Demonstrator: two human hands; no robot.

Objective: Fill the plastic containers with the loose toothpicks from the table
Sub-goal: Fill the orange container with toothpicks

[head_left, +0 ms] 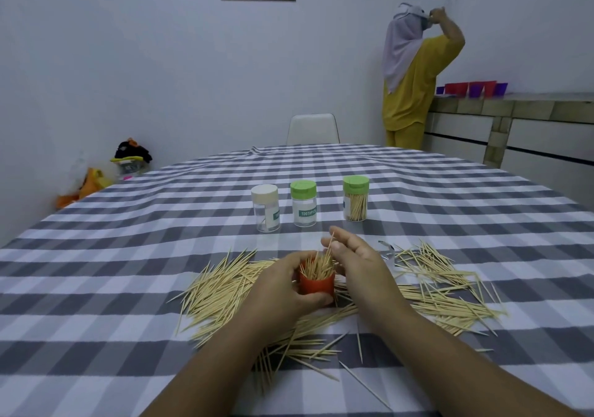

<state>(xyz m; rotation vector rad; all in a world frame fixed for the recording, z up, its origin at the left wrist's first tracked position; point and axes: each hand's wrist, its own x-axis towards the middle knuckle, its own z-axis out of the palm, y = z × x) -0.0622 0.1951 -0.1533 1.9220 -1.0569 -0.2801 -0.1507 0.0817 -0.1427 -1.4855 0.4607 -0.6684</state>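
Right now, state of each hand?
Left hand: gripping the red container.
Right hand: pinching toothpicks over the container's mouth.

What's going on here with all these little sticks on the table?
A person is packing toothpicks. The left hand grips a red container, already bristling with toothpicks, while the right hand pinches more into it. Many loose toothpicks lie scattered on the checked tablecloth. Three lidded containers stand behind.

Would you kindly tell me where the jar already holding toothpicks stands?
In the head view, the filled green-lidded jar stands rightmost in the row of three, beside the other green-lidded jar, beyond the hands.
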